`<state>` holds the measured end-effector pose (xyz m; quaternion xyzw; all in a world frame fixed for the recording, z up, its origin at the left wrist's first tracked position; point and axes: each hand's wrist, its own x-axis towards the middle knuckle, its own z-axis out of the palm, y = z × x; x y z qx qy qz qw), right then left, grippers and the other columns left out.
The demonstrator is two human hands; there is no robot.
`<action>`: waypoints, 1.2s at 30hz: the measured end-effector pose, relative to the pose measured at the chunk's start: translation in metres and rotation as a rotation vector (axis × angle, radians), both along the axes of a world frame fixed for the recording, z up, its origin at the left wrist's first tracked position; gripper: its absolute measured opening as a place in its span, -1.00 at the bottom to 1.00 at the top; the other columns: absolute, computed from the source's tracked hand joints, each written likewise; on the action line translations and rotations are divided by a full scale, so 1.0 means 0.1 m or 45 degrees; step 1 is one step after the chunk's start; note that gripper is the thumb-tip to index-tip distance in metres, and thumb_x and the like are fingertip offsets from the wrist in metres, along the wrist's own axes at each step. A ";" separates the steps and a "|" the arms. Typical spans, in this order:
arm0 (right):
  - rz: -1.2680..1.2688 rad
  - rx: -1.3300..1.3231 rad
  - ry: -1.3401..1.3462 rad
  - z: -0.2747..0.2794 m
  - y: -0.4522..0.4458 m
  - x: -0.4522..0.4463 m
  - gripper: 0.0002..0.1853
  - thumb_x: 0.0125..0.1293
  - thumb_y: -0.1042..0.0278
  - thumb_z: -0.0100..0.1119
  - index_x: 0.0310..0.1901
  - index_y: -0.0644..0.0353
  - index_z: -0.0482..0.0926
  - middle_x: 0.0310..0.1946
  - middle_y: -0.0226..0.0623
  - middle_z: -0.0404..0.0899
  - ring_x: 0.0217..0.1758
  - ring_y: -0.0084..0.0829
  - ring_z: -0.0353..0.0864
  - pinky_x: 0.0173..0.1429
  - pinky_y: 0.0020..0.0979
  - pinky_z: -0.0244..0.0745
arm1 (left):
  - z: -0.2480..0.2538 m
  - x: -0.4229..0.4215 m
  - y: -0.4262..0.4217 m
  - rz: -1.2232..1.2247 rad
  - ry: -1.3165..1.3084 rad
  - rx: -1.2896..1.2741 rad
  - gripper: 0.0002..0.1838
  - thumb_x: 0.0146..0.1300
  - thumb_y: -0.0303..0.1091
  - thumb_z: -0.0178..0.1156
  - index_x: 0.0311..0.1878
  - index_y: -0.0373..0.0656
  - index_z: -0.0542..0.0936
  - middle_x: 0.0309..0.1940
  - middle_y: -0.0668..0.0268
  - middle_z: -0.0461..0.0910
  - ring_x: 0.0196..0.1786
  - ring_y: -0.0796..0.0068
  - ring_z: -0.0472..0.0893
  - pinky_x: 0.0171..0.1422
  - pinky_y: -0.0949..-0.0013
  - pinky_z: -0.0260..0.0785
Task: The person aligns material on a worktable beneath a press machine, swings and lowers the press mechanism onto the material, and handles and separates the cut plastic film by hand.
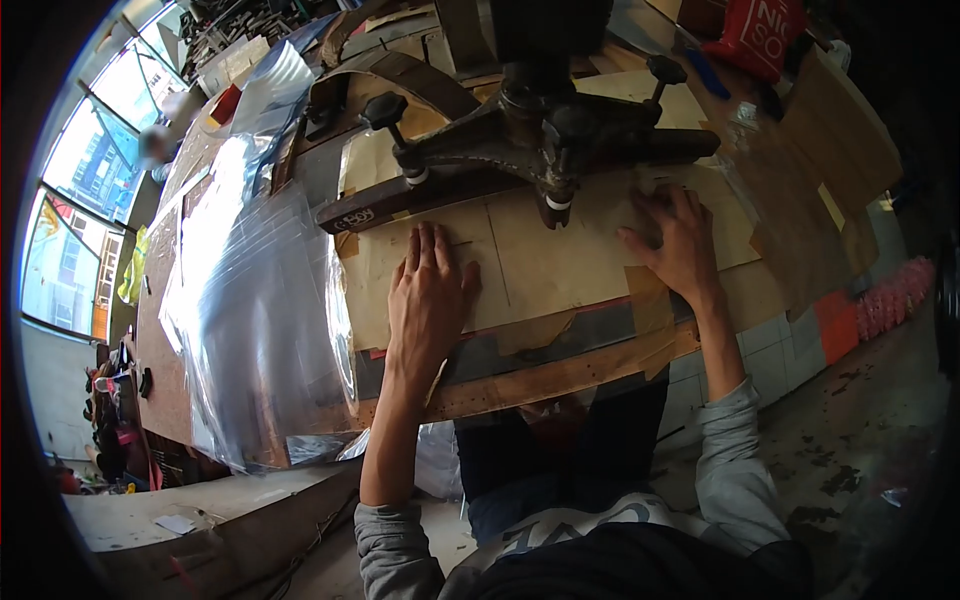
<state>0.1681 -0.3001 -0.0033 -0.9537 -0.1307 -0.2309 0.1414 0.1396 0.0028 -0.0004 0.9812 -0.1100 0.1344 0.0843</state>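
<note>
My left hand (pixel 430 295) lies flat on a pale tan board (pixel 540 265), fingers together and stretched forward. On the board's right part rests my right hand (pixel 678 240), its fingers bent and the thumb spread apart, with nothing plainly visible in them. Thin dark lines are drawn on the board. Just beyond both hands stands a dark metal press head (pixel 540 140) with black knobs, and its long bar (pixel 370 213) runs across above the board. Brown tape (pixel 650 315) hangs over the front edge near my right wrist.
Transparent plastic sheets (pixel 250 310) cover the table's left side. Brown paper (pixel 835 130) lies at the right, near a red bag (pixel 757 35) and a blue tool (pixel 707 72). A wooden strip (pixel 530 378) forms the front edge. Another person (pixel 165 140) is at the far left.
</note>
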 end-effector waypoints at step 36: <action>0.033 0.004 -0.040 -0.06 -0.04 0.05 -0.46 0.10 -0.01 0.34 0.06 0.14 0.61 -0.11 -0.23 0.48 0.05 -0.21 0.42 0.19 -0.11 0.27 | 0.04 0.00 -0.01 0.014 -0.034 -0.011 -0.39 0.30 -0.13 0.08 0.21 -0.52 0.38 0.23 -0.26 0.36 0.30 -0.03 0.42 0.33 0.11 0.29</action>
